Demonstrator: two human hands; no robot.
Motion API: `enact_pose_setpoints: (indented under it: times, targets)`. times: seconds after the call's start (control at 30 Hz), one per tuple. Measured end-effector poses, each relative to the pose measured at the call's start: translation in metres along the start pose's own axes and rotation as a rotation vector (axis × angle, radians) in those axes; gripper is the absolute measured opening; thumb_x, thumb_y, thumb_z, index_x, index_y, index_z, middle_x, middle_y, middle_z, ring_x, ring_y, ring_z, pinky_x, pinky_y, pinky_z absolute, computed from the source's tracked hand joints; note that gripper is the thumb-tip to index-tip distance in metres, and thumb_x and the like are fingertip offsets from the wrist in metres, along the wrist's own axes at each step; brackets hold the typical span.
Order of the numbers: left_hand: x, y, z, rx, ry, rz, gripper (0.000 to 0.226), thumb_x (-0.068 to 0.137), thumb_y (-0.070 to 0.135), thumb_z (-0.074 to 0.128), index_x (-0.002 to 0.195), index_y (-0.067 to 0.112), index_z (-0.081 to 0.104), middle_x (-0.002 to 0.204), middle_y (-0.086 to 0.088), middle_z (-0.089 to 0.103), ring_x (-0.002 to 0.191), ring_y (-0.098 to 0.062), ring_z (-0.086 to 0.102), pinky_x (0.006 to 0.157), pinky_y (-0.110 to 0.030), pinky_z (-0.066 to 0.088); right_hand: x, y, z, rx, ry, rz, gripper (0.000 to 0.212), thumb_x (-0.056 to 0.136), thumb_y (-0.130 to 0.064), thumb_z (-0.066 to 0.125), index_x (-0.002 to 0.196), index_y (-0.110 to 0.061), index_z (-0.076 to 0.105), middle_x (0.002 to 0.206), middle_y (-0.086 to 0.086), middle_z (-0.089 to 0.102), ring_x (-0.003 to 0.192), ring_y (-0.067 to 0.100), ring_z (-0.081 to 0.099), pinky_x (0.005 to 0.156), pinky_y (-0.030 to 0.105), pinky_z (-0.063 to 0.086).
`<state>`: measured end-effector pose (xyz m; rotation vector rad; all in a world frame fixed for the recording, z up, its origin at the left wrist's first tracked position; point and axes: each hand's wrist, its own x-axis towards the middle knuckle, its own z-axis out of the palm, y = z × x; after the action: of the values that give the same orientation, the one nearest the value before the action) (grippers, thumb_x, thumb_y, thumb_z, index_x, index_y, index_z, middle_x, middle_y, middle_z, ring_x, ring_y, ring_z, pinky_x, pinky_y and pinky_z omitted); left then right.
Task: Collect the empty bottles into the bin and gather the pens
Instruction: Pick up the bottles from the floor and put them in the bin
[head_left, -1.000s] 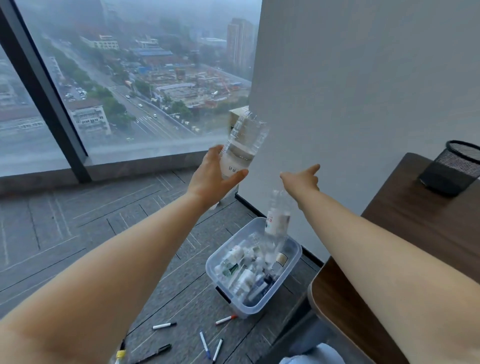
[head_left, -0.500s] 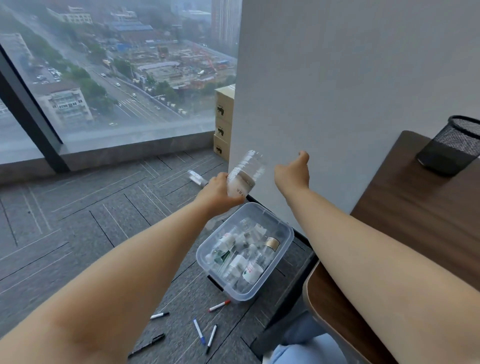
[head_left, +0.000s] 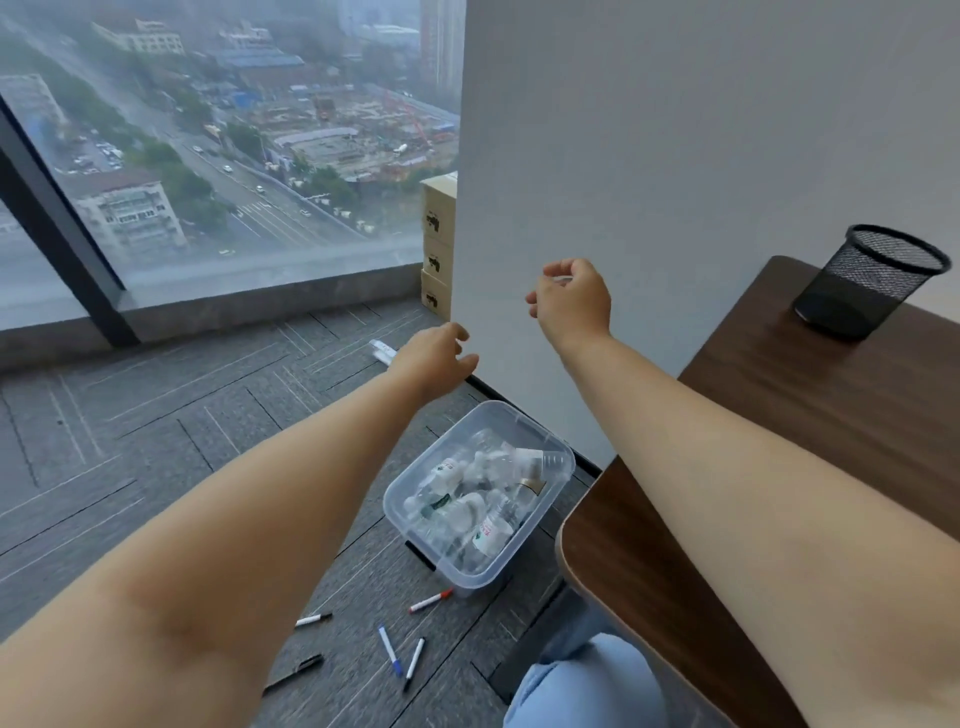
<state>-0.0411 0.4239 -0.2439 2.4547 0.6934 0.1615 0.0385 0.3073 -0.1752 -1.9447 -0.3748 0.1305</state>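
Bottles lay in the bin — that part looked done. 5 pens lay ungathered at its 7 o'clock; left hand and right hand hung empty, fingers loosely apart.

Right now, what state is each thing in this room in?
Left hand, open, holding nothing.
Right hand, fingers loosely curled, holding nothing.
Bin, upright on the floor, lidless, holding bottles.
Bottles, lying jumbled inside the bin.
Pens, five scattered on the floor, not gathered.
Mesh cup, upright on the desk.
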Motion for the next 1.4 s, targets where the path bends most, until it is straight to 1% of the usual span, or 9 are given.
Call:
enact_pose_setpoints:
  times: [0.07, 0.17, 0.47, 0.67, 0.77, 0.9, 1.03, 1.17, 1.4]
  targets:
    - [-0.022, 0.000, -0.010, -0.033, 0.040, -0.009, 0.032, 0.091, 0.028, 0.052, 0.118, 0.011, 0.056, 0.116, -0.009, 0.065, 0.106, -0.024, 0.061, 0.092, -0.043, 0.051, -0.018, -0.001, -0.002, -0.017, -0.058, -0.007, 0.021, 0.086, -0.013, 0.045, 0.069, -0.027, 0.047, 0.089, 0.010, 0.068, 0.093, 0.033, 0.067, 0.086, 0.045, 0.055]
    - [-0.054, 0.002, -0.021, -0.057, 0.122, -0.015, 0.021, 0.090, 0.022, 0.051, 0.101, 0.010, 0.064, 0.103, -0.007, 0.067, 0.096, -0.024, 0.062, 0.086, -0.043, 0.053, -0.045, -0.006, -0.010, -0.043, -0.140, -0.025, 0.023, 0.085, -0.010, 0.046, 0.065, -0.023, 0.050, 0.075, 0.005, 0.065, 0.092, 0.033, 0.067, 0.087, 0.047, 0.054]
    - [-0.150, -0.007, -0.042, -0.046, 0.266, -0.028, 0.021, 0.091, 0.023, 0.050, 0.094, 0.008, 0.065, 0.088, -0.006, 0.064, 0.074, -0.019, 0.054, 0.073, -0.037, 0.051, -0.131, -0.022, -0.011, -0.063, -0.263, -0.108, 0.024, 0.089, -0.011, 0.046, 0.069, -0.023, 0.051, 0.066, -0.005, 0.061, 0.082, 0.021, 0.063, 0.089, 0.043, 0.054]
    - [-0.234, -0.041, -0.041, -0.038, 0.228, -0.066, 0.019, 0.091, 0.025, 0.051, 0.092, 0.010, 0.064, 0.091, -0.006, 0.066, 0.085, -0.024, 0.062, 0.080, -0.042, 0.055, -0.219, -0.010, 0.008, -0.051, -0.366, -0.108, 0.019, 0.086, -0.007, 0.047, 0.074, -0.020, 0.055, 0.074, 0.002, 0.065, 0.083, 0.026, 0.065, 0.088, 0.045, 0.054]
    - [-0.283, -0.065, -0.047, -0.041, 0.249, -0.099, 0.021, 0.091, 0.023, 0.051, 0.095, 0.008, 0.065, 0.093, -0.007, 0.066, 0.088, -0.025, 0.063, 0.082, -0.043, 0.055, -0.262, 0.000, 0.018, -0.040, -0.377, -0.084, 0.021, 0.087, -0.007, 0.046, 0.073, -0.020, 0.054, 0.068, -0.003, 0.062, 0.073, 0.019, 0.061, 0.085, 0.040, 0.055]
    - [-0.346, -0.093, -0.053, -0.044, 0.283, -0.126, 0.021, 0.092, 0.022, 0.050, 0.096, 0.008, 0.065, 0.092, -0.006, 0.066, 0.088, -0.024, 0.063, 0.082, -0.041, 0.055, -0.323, 0.013, 0.029, -0.049, -0.423, -0.076, 0.015, 0.089, -0.006, 0.044, 0.085, -0.012, 0.058, 0.067, -0.003, 0.061, 0.062, 0.009, 0.057, 0.072, 0.031, 0.053]
    - [-0.400, -0.108, -0.052, -0.040, 0.324, -0.162, 0.021, 0.092, 0.022, 0.050, 0.097, 0.008, 0.065, 0.088, -0.002, 0.062, 0.083, -0.022, 0.061, 0.079, -0.039, 0.054, -0.377, 0.025, 0.041, -0.041, -0.507, -0.089, 0.021, 0.088, -0.004, 0.045, 0.074, -0.017, 0.055, 0.066, -0.002, 0.061, 0.062, 0.011, 0.058, 0.071, 0.032, 0.053]
    - [-0.441, -0.116, -0.059, -0.025, 0.365, -0.189, 0.021, 0.091, 0.024, 0.051, 0.098, 0.009, 0.065, 0.088, -0.002, 0.063, 0.084, -0.022, 0.060, 0.080, -0.039, 0.053, -0.410, 0.016, 0.048, -0.027, -0.552, -0.132, 0.023, 0.088, -0.004, 0.046, 0.072, -0.019, 0.054, 0.067, -0.001, 0.062, 0.064, 0.014, 0.060, 0.073, 0.036, 0.054]
    - [-0.492, -0.124, -0.095, 0.028, 0.456, -0.221, 0.018, 0.092, 0.024, 0.050, 0.091, 0.011, 0.063, 0.084, -0.001, 0.061, 0.080, -0.018, 0.056, 0.076, -0.035, 0.051, -0.441, -0.017, 0.054, -0.006, -0.596, -0.241, 0.018, 0.088, -0.005, 0.044, 0.083, -0.015, 0.059, 0.072, -0.001, 0.064, 0.064, 0.009, 0.059, 0.065, 0.025, 0.050]
